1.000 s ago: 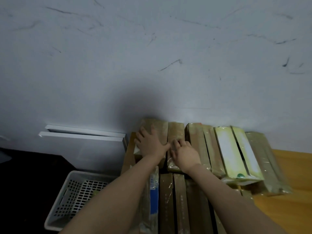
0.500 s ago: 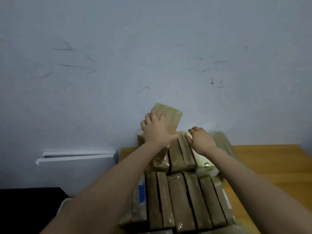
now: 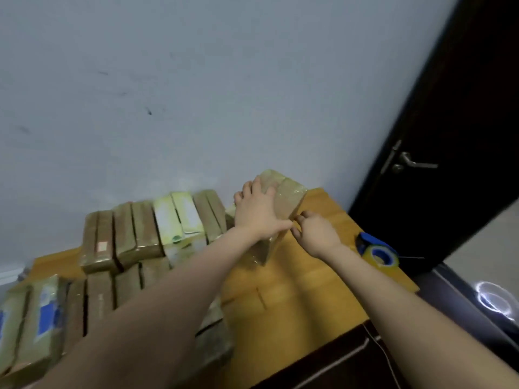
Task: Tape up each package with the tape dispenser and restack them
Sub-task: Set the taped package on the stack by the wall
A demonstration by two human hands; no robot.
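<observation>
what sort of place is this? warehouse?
Probably an ordinary room used for packing, not a warehouse: wrapped packages stacked on a wooden table, a tape dispenser, a dark door with lever handle.

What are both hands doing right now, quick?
Left hand: closed, holding the brown package.
Right hand: closed, pinching the same package's edge.
</observation>
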